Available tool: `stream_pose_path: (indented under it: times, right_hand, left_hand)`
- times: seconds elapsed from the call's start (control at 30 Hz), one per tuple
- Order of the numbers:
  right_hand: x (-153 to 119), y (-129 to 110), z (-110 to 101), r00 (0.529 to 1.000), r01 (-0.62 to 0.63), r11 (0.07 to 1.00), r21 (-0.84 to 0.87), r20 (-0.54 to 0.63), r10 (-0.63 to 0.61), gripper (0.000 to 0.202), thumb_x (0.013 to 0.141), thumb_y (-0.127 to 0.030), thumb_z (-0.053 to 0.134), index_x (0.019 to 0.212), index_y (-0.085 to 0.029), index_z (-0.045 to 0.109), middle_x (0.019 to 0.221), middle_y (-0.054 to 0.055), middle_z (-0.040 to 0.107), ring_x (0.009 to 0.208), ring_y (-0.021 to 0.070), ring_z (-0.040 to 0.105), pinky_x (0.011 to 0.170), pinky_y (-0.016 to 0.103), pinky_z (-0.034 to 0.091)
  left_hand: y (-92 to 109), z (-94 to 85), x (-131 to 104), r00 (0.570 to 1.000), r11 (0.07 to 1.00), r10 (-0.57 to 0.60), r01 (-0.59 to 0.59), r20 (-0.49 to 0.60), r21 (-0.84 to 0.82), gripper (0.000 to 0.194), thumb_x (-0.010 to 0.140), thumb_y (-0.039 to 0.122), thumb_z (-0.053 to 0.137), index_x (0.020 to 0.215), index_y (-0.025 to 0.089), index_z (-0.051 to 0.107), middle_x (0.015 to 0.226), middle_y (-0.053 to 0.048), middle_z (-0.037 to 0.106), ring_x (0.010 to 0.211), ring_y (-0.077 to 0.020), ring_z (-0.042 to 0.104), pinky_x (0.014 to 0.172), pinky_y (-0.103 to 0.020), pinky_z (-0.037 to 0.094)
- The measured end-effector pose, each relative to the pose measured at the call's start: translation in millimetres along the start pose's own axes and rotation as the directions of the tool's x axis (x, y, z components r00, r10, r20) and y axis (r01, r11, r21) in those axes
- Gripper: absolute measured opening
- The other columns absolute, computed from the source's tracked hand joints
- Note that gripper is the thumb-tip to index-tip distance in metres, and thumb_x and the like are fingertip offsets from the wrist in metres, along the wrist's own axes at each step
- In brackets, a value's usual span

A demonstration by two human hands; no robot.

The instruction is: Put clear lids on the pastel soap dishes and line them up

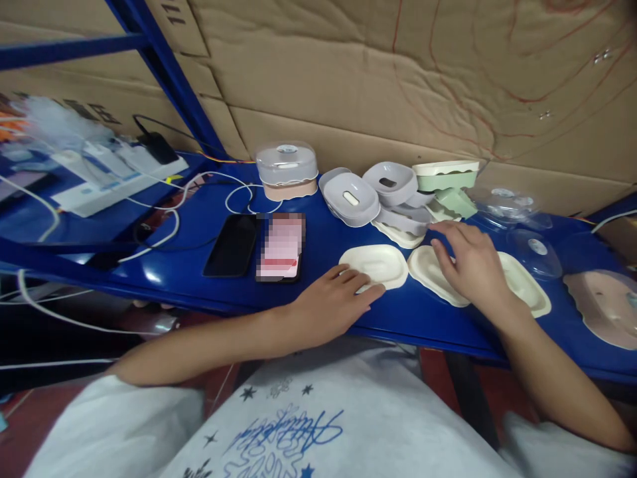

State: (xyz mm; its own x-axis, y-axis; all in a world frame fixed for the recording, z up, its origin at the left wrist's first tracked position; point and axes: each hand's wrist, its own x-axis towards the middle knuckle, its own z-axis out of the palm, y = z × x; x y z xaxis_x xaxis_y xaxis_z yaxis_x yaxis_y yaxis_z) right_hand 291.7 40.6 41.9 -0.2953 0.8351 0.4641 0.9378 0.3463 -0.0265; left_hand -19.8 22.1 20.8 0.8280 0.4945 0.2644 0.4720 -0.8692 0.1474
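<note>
Across the blue counter [321,255], cream trays [379,260] lie side by side near the front edge, presumably for easy reach; the left hand [328,300], loosely spread, touches the leftmost, while the right hand [475,265], thumb apart, is poised before heaped lavender pieces [348,182].

2 forearms [213,340] angle inward; left hand [332,304] palm-down; right hand [472,262] loosely curved.

Cream oval soap dish [382,259], shallow, flat on blue tbl [321,249]; similar mid dish [422,267] & R dish [525,285] alongside, partly hidden.
</note>
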Motion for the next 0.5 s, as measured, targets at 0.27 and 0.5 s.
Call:
stream_pose_path:
  times: [0.27, 0.5]
  right_hand:
    - [20, 20, -7, 0.997, -0.016, 1.0, -0.002, -0.069, 0.015, 0.041, 0.108, -0.031, 0.042, 0.142, -0.023, 0.065, 0.144, 0.015, 0.068, 0.132, 0.0378, 0.063, 0.109, 0.057, 0.048]
    - [40, 53, -2, 0.968, -0.245, 0.952, -0.185, 0.018, 0.252, 0.039, 0.105, -0.029, 0.046, 0.126, -0.016, 0.075, 0.122, 0.017, 0.079, 0.111, 0.0379, 0.074, 0.094, 0.05, 0.056]
  left_hand:
    - [-11, 13.4, -29, 0.983, 0.992, -0.063, 0.043, -0.17, -0.121, 0.025, 0.11, 0.022, 0.053, 0.133, 0.022, 0.061, 0.122, -0.008, 0.068, 0.123, -0.0239, 0.066, 0.126, -0.056, 0.045]
    - [-13, 10.1, -27, 0.991, 0.99, -0.047, 0.03, -0.125, -0.141, 0.026, 0.11, 0.023, 0.052, 0.134, 0.02, 0.061, 0.128, -0.009, 0.066, 0.128, -0.0253, 0.063, 0.127, -0.056, 0.043]
